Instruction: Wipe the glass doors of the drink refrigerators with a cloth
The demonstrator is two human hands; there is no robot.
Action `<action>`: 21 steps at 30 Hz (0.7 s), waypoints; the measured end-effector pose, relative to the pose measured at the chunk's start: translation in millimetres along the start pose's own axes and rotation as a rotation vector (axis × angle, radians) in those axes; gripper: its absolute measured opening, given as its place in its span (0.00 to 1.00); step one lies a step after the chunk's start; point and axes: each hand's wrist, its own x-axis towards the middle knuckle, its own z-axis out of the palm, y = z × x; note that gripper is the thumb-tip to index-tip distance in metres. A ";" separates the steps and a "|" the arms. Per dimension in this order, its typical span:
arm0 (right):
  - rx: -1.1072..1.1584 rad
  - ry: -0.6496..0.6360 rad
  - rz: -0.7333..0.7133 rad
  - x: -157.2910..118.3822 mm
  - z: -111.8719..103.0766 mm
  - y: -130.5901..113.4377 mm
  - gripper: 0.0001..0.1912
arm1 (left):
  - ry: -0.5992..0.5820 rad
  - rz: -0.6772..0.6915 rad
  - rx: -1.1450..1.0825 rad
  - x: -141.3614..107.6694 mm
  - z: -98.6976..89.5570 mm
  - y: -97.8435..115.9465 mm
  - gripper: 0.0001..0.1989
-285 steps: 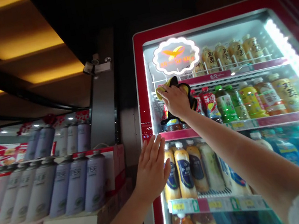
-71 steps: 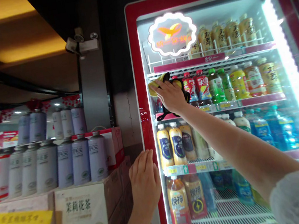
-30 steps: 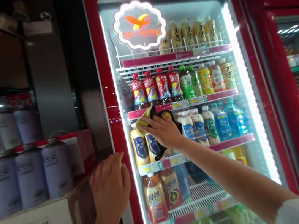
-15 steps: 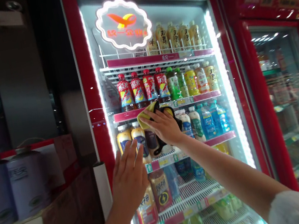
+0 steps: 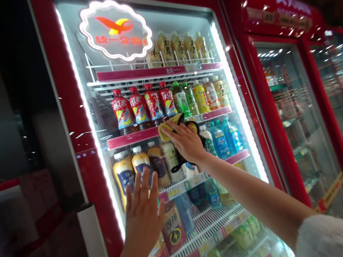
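Note:
My right hand (image 5: 187, 142) lies over a yellow cloth with black edging (image 5: 167, 130), pressing it to the glass door of a lit drinks fridge (image 5: 51, 78). The cloth is bunched under the fingers, and a dark loop hangs below it. Behind it, past the glass, are the red-labelled bottles (image 5: 168, 98) of one shelf and the pale bottles (image 5: 170, 155) of the shelf below. Lower and to the left, my left hand (image 5: 144, 210) is raised with fingers spread, holding nothing. It is before the glass near a white-capped yellow bottle (image 5: 123, 172); whether it touches the door is unclear.
A glowing scalloped sign (image 5: 116, 29) is at the door's upper left. More red-framed fridges (image 5: 241, 36) stand to the right. Cartons (image 5: 43, 204) are stacked in the dark at left, beside a white upright panel (image 5: 94, 244).
The view has turned right, so the fridge sits further left. Against the bottles behind the glass, my right hand and the cloth have moved right. My left hand stays raised and spread.

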 end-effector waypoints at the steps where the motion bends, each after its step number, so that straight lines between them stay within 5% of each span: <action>1: 0.003 0.040 0.061 5.8 -1.8 12.1 0.30 | 0.002 -0.001 -0.003 1.1 2.5 1.9 0.41; 6: 0.020 0.311 0.359 -34.0 9.9 43.5 0.32 | 0.013 -0.023 -0.033 -4.3 9.7 8.8 0.39; 10: -0.017 0.132 0.165 -72.9 17.2 13.0 0.30 | 0.027 -0.003 -0.015 -2.5 13.4 12.6 0.40; 15: -0.005 -0.062 -0.052 -25.8 -1.7 6.4 0.29 | 0.044 -0.027 -0.019 20.8 20.9 24.7 0.41; 21: -0.048 0.008 0.175 17.0 -15.8 82.0 0.28 | 0.065 -0.056 -0.049 40.0 40.4 48.2 0.41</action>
